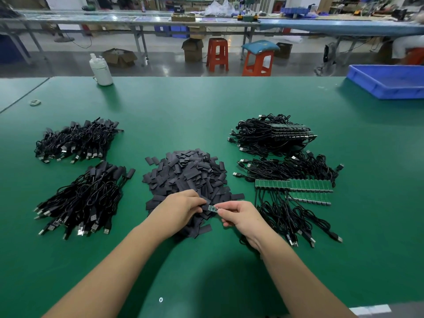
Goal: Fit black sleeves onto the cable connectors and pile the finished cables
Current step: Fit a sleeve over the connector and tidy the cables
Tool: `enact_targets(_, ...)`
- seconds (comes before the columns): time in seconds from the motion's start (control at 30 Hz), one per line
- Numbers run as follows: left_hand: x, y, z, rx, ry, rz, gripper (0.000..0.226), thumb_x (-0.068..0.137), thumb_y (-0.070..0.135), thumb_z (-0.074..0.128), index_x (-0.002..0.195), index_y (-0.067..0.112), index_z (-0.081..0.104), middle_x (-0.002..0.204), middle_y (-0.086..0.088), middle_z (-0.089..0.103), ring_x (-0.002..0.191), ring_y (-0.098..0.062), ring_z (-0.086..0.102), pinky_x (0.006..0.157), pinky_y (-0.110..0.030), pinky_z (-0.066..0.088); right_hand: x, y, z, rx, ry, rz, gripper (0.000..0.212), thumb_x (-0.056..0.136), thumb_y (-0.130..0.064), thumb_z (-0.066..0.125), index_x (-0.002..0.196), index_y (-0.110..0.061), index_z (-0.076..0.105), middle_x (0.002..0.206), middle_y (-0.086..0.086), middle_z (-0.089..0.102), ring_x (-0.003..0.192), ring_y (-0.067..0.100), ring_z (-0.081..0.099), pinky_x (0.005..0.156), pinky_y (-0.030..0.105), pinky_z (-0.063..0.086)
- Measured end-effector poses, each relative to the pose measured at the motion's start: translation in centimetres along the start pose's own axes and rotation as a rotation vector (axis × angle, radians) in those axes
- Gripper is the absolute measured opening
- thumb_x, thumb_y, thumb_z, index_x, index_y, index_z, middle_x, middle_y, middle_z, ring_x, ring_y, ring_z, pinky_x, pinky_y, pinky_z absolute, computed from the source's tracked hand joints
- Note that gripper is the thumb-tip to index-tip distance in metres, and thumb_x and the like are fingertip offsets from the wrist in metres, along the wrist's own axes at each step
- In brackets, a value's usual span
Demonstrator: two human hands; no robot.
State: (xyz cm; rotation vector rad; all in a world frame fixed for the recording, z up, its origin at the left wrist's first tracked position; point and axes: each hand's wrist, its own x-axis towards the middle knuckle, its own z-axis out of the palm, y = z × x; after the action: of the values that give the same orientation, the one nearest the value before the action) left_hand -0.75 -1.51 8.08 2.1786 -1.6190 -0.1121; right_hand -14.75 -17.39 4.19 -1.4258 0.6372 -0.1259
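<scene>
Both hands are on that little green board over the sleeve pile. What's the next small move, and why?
Probably slide the black sleeve in the left hand further along the green board pinched by the right hand: most of the board shows bare between the fingertips, so it isn't covered yet.

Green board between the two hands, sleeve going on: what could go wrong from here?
1. The board is pinched only at its ends by the left hand and right hand; it could slip into the sleeve pile right below.
2. The sleeve at the left fingertips is barely visible, so a skewed start may go unnoticed.
3. Its cable runs beside the tangled unsleeved cables; pulling toward the finished piles could snag and drag them.
</scene>
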Motion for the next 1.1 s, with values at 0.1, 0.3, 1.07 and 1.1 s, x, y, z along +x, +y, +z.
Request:
enact_targets(0.1, 0.0, 0.0, 0.0, -0.026, 0.023, -0.016, 0.027, 0.096, 0.020, 0.062, 0.120, 0.012, 0.070, 0.111, -0.001, 0.067, 0.099, -0.019, 0.064, 0.090, -0.023, 0.046, 0.0, 0.1, -0.2, 0.054, -0.011, 0.013, 0.017, 0.091, -0.004, 0.068, 0.098, -0.017, 0.077, 0.076, 0.000, 0.070, 0.066, 0.009, 0.060, 0.068, 0.023, 0.053)
enact_targets(0.3, -0.4, 0.2, 0.5, 0.002, 0.011, 0.001, 0.025, 0.097, 0.017, 0.059, 0.120, 0.017, 0.070, 0.107, 0.004, 0.066, 0.093, -0.019, 0.066, 0.083, -0.027, 0.051, -0.2, 0.2, -0.1, 0.003, -0.003, 0.010, 0.017, 0.091, -0.003, 0.068, 0.101, -0.014, 0.076, 0.076, 0.000, 0.070, 0.067, 0.008, 0.060, 0.071, 0.024, 0.053)
enact_targets(1.07, -0.5, 1.3, 1.5, -0.094, 0.099, -0.011, 0.020, 0.094, 0.015, 0.064, 0.111, 0.015, 0.074, 0.103, 0.002, 0.070, 0.090, -0.015, 0.066, 0.084, -0.025, 0.051, -0.5, -0.4, 0.6, -0.022, -0.061, 0.023, 0.009, 0.095, -0.006, 0.065, 0.099, -0.012, 0.070, 0.078, 0.002, 0.075, 0.066, 0.009, 0.064, 0.067, 0.020, 0.055)
enact_targets(1.1, -0.5, 1.3, 1.5, -0.116, 0.123, -0.018, 0.019, 0.092, 0.013, 0.066, 0.108, 0.015, 0.075, 0.101, 0.004, 0.070, 0.088, -0.012, 0.066, 0.083, -0.024, 0.052, -0.5, -0.6, 0.5, -0.014, -0.071, 0.027, 0.010, 0.096, -0.006, 0.063, 0.100, -0.013, 0.070, 0.079, 0.003, 0.075, 0.068, 0.010, 0.064, 0.068, 0.020, 0.055)
